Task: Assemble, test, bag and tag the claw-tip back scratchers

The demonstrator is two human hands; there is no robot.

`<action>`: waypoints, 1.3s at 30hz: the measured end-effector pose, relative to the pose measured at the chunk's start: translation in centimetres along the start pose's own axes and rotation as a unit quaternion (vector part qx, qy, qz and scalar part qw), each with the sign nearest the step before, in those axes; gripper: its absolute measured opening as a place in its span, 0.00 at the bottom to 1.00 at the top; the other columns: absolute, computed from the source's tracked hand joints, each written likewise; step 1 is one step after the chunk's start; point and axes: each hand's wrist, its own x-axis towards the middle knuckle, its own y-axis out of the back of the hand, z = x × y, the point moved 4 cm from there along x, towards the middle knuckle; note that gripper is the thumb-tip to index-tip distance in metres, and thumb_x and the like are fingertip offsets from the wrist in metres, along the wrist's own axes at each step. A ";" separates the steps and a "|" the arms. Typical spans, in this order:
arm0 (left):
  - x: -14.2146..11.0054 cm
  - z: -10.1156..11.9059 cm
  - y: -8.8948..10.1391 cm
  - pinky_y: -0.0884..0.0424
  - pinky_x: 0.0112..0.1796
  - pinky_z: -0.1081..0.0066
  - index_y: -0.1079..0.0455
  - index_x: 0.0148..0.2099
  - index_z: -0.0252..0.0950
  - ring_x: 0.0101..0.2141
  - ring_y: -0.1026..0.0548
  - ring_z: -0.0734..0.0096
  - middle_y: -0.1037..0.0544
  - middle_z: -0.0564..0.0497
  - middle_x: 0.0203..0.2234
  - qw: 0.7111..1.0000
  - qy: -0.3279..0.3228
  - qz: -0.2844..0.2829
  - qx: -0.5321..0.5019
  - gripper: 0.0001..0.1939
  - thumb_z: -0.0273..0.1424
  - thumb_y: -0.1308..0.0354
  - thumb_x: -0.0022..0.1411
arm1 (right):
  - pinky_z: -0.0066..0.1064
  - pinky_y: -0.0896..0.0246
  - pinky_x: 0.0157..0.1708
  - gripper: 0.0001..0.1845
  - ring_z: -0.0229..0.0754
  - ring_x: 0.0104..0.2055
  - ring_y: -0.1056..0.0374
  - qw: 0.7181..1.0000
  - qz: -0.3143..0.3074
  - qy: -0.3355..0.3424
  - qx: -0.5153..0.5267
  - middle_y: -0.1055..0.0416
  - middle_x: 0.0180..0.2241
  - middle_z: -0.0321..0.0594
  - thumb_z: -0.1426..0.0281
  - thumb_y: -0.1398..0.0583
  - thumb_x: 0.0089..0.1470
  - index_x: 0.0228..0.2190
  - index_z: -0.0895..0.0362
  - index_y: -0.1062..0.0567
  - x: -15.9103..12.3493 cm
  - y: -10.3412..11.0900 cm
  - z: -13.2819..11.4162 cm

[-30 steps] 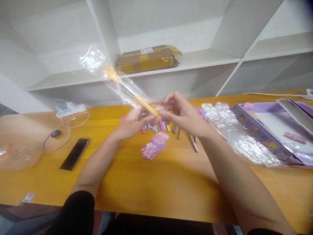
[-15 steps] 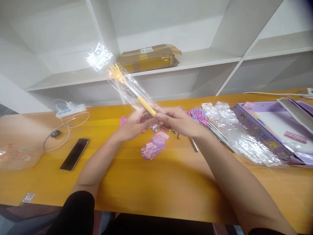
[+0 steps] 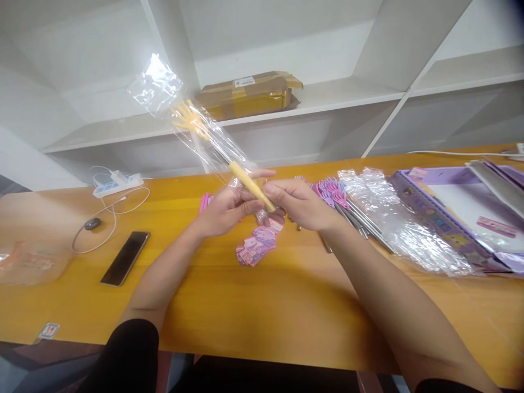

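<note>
A yellow back scratcher (image 3: 246, 180), with a hand-shaped head and a metal rod, lies inside a clear plastic bag (image 3: 221, 137). It slants up to the left above the table. My left hand (image 3: 229, 208) is closed around the bag near the handle's lower end. From the other side, my right hand (image 3: 298, 201) grips the handle end and bag, thumb on top. The bag's far end sticks out past the scratcher's head. Beneath my hands lies a fanned pile of pink and purple cards (image 3: 257, 245). Pink handles (image 3: 206, 202) show partly behind my left hand.
Pink and purple scratcher heads with metal rods (image 3: 333, 192) lie right of my hands, beside stacked clear bags (image 3: 409, 229) and a purple box (image 3: 450, 224). A phone (image 3: 125, 258), cable and power strip (image 3: 118, 183) are left. A cardboard box (image 3: 245, 97) sits on the shelf.
The scratcher's handle has slid down and right between my hands, and more of its lower end shows. The bag's top end has shifted up and left, less blurred.
</note>
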 end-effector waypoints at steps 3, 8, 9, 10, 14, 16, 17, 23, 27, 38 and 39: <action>-0.2 0.2 -0.3 0.18 0.41 0.62 0.27 0.64 0.39 0.38 0.14 0.58 0.15 0.45 0.35 1.000 -0.007 -0.025 0.014 0.28 0.46 0.32 0.69 | 0.25 0.39 0.23 0.28 0.31 0.21 0.37 1.000 -0.008 0.013 0.011 0.25 0.25 0.37 0.49 0.44 0.73 0.32 0.58 0.24 0.0 0.0 0.2; -0.2 0.0 -0.3 0.18 0.39 0.64 0.32 0.68 0.39 0.38 0.14 0.59 0.14 0.43 0.40 0.998 -0.001 -0.068 0.000 0.29 0.46 0.35 0.71 | 0.25 0.36 0.24 0.27 0.32 0.22 0.34 0.999 -0.019 0.021 0.031 0.29 0.23 0.33 0.51 0.44 0.74 0.30 0.58 0.25 0.0 -0.1 0.6; -0.2 -0.1 -0.2 0.18 0.39 0.64 0.33 0.68 0.39 0.38 0.14 0.59 0.14 0.43 0.41 0.997 -0.004 -0.073 0.001 0.29 0.45 0.36 0.72 | 0.25 0.37 0.23 0.27 0.31 0.22 0.34 0.999 -0.021 0.023 0.032 0.28 0.24 0.34 0.51 0.44 0.74 0.31 0.58 0.25 0.0 -0.1 0.6; -0.2 -0.2 0.0 0.18 0.38 0.65 0.33 0.69 0.39 0.39 0.14 0.59 0.14 0.42 0.42 0.997 -0.008 -0.076 0.006 0.29 0.45 0.36 0.72 | 0.25 0.39 0.22 0.27 0.31 0.22 0.35 0.999 -0.022 0.023 0.029 0.26 0.25 0.35 0.52 0.44 0.74 0.31 0.59 0.24 0.0 -0.2 0.7; 0.0 -0.2 0.4 0.23 0.32 0.70 0.32 0.68 0.38 0.36 0.14 0.62 0.13 0.43 0.39 0.994 -0.024 -0.093 0.050 0.27 0.45 0.38 0.74 | 0.25 0.39 0.22 0.28 0.30 0.21 0.39 1.000 -0.025 0.017 0.006 0.22 0.28 0.39 0.51 0.46 0.75 0.33 0.59 0.22 0.1 -0.2 1.0; 0.0 -0.2 0.6 0.26 0.28 0.72 0.31 0.67 0.39 0.35 0.15 0.63 0.14 0.43 0.38 0.993 -0.016 -0.098 0.066 0.26 0.46 0.39 0.74 | 0.26 0.38 0.24 0.30 0.31 0.21 0.38 1.000 -0.025 0.013 -0.009 0.23 0.29 0.39 0.50 0.47 0.75 0.33 0.59 0.22 0.1 -0.2 1.3; 0.0 -0.1 0.7 0.27 0.27 0.72 0.31 0.67 0.39 0.35 0.15 0.63 0.14 0.44 0.38 0.993 -0.010 -0.098 0.066 0.27 0.47 0.39 0.74 | 0.26 0.38 0.24 0.30 0.31 0.22 0.38 1.000 -0.023 0.011 -0.019 0.23 0.29 0.39 0.50 0.47 0.75 0.33 0.59 0.21 0.1 -0.1 1.4; 0.2 0.1 2.5 0.25 0.29 0.70 0.30 0.68 0.40 0.31 0.18 0.64 0.18 0.48 0.33 0.997 0.020 -0.040 0.068 0.32 0.47 0.32 0.68 | 0.27 0.46 0.28 0.29 0.33 0.25 0.42 0.975 0.068 0.030 -0.208 0.34 0.24 0.33 0.50 0.48 0.75 0.29 0.56 0.28 0.3 0.1 1.2; 1.1 -0.6 6.7 0.28 0.31 0.72 0.22 0.57 0.39 0.29 0.24 0.72 0.22 0.51 0.31 0.988 -0.041 0.147 0.020 0.24 0.49 0.33 0.68 | 0.29 0.52 0.31 0.25 0.33 0.26 0.49 0.954 0.052 0.004 -0.296 0.43 0.23 0.30 0.58 0.48 0.75 0.26 0.55 0.36 0.0 -1.9 2.3; -4.2 -11.0 5.0 0.32 0.29 0.74 0.24 0.52 0.35 0.28 0.28 0.76 0.22 0.51 0.36 0.968 0.157 0.192 -0.036 0.28 0.47 0.25 0.57 | 0.29 0.40 0.33 0.22 0.37 0.29 0.33 0.944 -0.203 -0.227 -0.127 0.26 0.29 0.36 0.56 0.47 0.75 0.32 0.56 0.29 -8.7 -9.2 8.0; -5.4 -12.0 4.2 0.30 0.31 0.73 0.24 0.52 0.34 0.31 0.26 0.73 0.21 0.50 0.38 0.964 0.173 0.195 -0.041 0.28 0.47 0.26 0.58 | 0.29 0.40 0.34 0.22 0.38 0.30 0.31 0.939 -0.213 -0.226 -0.148 0.24 0.30 0.37 0.55 0.47 0.74 0.33 0.57 0.27 -8.9 -8.6 8.0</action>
